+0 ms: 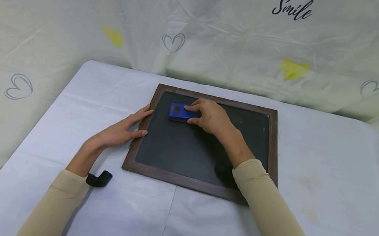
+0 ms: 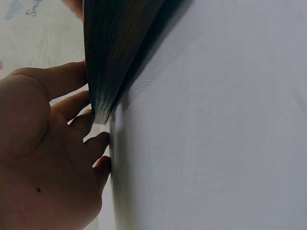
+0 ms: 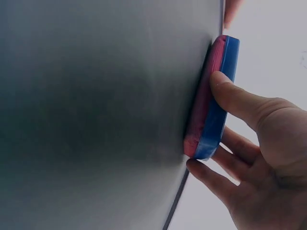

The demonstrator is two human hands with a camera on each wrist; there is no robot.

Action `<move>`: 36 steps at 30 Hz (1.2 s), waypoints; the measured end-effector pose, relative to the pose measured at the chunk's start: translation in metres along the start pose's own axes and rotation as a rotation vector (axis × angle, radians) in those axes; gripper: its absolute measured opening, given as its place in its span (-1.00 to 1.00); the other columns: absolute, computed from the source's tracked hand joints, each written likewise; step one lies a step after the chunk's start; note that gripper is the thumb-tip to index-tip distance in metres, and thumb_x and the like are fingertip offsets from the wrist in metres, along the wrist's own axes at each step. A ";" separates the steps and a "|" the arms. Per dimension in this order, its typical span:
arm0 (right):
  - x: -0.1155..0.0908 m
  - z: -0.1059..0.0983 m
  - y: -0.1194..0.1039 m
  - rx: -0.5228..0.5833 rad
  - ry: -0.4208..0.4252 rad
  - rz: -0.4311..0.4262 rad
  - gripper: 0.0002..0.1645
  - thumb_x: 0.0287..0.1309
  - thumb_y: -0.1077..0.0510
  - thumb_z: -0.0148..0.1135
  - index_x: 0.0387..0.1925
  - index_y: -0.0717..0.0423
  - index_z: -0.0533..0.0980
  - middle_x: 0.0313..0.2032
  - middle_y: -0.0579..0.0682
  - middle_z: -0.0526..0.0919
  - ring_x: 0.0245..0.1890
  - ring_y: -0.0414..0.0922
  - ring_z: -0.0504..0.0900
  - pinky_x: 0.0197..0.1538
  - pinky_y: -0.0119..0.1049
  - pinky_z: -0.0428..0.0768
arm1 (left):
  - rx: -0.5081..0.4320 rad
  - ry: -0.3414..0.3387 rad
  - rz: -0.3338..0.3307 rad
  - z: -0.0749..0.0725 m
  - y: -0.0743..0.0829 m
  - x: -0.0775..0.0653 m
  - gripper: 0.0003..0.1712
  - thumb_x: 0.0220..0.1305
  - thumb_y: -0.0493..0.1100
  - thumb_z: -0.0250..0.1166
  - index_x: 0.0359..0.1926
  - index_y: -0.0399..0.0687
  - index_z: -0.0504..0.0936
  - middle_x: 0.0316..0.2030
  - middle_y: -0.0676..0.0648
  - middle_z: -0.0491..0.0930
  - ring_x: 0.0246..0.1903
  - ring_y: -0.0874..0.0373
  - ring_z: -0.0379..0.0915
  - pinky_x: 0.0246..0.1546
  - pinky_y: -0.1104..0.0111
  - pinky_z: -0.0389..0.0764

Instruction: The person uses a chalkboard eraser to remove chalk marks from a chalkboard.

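Observation:
A chalkboard (image 1: 176,149) with a dark brown wooden frame lies on the white-covered table. My right hand (image 1: 213,118) grips a blue board eraser (image 1: 177,111) near the board's upper left. In the right wrist view the eraser (image 3: 218,96) shows a pink felt side facing the board, the thumb on one side and fingers on the other. My left hand (image 1: 121,129) rests against the frame's left edge, thumb and fingers spread along it. The left wrist view shows that hand (image 2: 53,134) from the palm side, with the frame (image 2: 117,48) beside its fingertips.
A black strap end or mount (image 1: 99,179) sticks out at the left wrist. The table (image 1: 335,167) is covered with a white cloth, faintly stained at the right. Behind it hangs a curtain (image 1: 217,39) printed with hearts and words.

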State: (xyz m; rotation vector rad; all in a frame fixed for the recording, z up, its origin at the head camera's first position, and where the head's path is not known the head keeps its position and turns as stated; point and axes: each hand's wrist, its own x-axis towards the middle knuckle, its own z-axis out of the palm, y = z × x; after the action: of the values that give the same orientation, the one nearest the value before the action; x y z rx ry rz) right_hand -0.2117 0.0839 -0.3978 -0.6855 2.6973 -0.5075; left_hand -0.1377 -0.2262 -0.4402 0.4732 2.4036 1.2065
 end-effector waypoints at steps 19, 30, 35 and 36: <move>0.005 -0.004 0.012 0.054 0.044 0.014 -0.34 0.34 -0.07 0.40 0.43 -0.21 0.49 0.49 -0.01 0.44 0.51 0.07 0.39 0.52 0.05 0.40 | -0.018 -0.003 0.004 0.000 -0.003 0.000 -0.15 0.58 -0.07 0.19 0.69 0.12 -0.03 0.71 0.06 -0.35 0.70 -0.09 -0.54 0.59 -0.30 -0.22; -0.024 -0.020 0.016 0.061 0.134 0.030 -0.33 0.34 -0.06 0.41 0.43 -0.14 0.50 0.43 0.05 0.49 0.41 0.12 0.49 0.41 0.11 0.50 | 0.002 -0.003 0.004 0.002 0.000 0.005 -0.16 0.58 -0.07 0.20 0.69 0.13 -0.02 0.71 0.07 -0.33 0.70 -0.08 -0.51 0.60 -0.29 -0.21; -0.040 -0.029 0.017 0.064 0.171 0.116 -0.19 0.33 -0.12 0.40 0.53 -0.08 0.37 0.41 0.14 0.49 0.31 0.16 0.57 0.31 0.14 0.57 | 0.013 0.000 -0.021 0.002 -0.001 0.003 -0.14 0.57 -0.05 0.20 0.69 0.19 -0.03 0.71 0.12 -0.34 0.71 -0.06 -0.50 0.60 -0.29 -0.18; -0.044 -0.031 0.018 0.070 0.172 0.138 -0.17 0.33 -0.13 0.39 0.54 -0.05 0.35 0.41 0.15 0.48 0.30 0.17 0.58 0.30 0.15 0.58 | 0.013 0.000 -0.023 0.002 -0.002 0.003 -0.14 0.57 -0.04 0.20 0.69 0.20 -0.03 0.71 0.13 -0.35 0.71 -0.05 -0.50 0.60 -0.29 -0.18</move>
State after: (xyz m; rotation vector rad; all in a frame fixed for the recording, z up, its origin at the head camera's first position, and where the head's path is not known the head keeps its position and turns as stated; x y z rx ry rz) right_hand -0.1934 0.1292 -0.3687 -0.4513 2.8447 -0.6482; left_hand -0.1393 -0.2245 -0.4433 0.4481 2.4116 1.1817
